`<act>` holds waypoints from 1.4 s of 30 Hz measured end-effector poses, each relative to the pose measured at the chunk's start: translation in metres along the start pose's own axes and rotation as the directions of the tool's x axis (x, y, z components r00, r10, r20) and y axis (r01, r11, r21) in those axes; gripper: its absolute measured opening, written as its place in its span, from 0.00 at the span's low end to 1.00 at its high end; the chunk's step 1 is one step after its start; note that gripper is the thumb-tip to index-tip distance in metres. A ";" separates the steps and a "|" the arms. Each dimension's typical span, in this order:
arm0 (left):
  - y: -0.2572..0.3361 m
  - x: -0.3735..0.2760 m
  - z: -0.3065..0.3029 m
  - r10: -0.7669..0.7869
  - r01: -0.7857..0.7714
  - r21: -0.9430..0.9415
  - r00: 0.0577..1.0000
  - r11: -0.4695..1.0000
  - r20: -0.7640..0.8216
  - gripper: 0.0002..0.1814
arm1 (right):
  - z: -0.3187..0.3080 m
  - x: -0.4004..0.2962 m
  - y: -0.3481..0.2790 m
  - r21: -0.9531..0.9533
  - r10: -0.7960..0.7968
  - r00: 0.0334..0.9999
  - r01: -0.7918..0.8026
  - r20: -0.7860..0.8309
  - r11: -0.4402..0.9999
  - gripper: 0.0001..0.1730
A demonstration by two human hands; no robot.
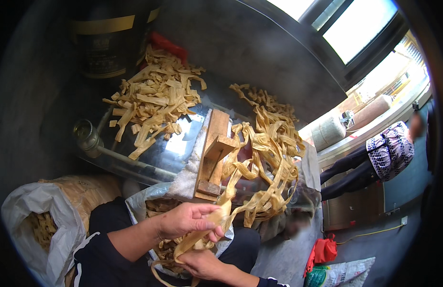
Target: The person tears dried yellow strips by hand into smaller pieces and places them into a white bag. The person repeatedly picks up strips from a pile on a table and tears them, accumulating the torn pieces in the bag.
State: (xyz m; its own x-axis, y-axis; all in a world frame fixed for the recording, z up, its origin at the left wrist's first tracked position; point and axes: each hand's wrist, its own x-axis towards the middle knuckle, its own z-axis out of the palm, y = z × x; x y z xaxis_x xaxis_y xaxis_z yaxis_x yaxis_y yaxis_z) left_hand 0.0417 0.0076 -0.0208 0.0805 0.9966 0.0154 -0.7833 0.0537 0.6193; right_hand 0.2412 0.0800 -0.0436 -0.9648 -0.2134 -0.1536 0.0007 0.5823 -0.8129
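Note:
A long pale-yellow strip (pixel 226 201), apparently a dried plant or food material, runs from a tangled heap of strips (pixel 275 143) on the glass table into both hands. My left hand (pixel 192 220) grips it between thumb and fingers. Lower down, my right hand (pixel 203 263) pinches the same strip, its fingertips partly hidden. Just beyond the hands, a wooden block frame with a crosspiece (pixel 210 154) lies on a fluffy white cloth (pixel 187 179). Under the hands, a woven sack (pixel 140 199) holds short pieces. More cut pieces (pixel 164 97) are piled at the table's far left.
A glass jar (pixel 86 134) stands at the table's left edge. Another open sack of pieces (pixel 58 222) is at lower left. A dark bucket (pixel 103 46) stands behind. A person (pixel 388 152) is at right, near gas cylinders (pixel 327 132); a red bag (pixel 321 251) lies on the floor.

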 end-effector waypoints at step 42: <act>0.039 -0.011 -0.027 0.164 0.031 0.344 0.837 0.939 -0.522 0.16 | -0.137 0.094 0.002 0.626 0.390 0.877 -0.141 -0.280 0.767 0.10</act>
State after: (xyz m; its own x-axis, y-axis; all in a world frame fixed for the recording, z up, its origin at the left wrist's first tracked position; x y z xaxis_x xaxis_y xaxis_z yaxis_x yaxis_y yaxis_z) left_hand -0.0067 0.0006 -0.0177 -0.3830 0.8751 -0.2958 -0.5210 0.0598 0.8515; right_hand 0.1143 0.1681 0.0173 -0.9199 0.2595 -0.2940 0.3009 -0.0139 -0.9536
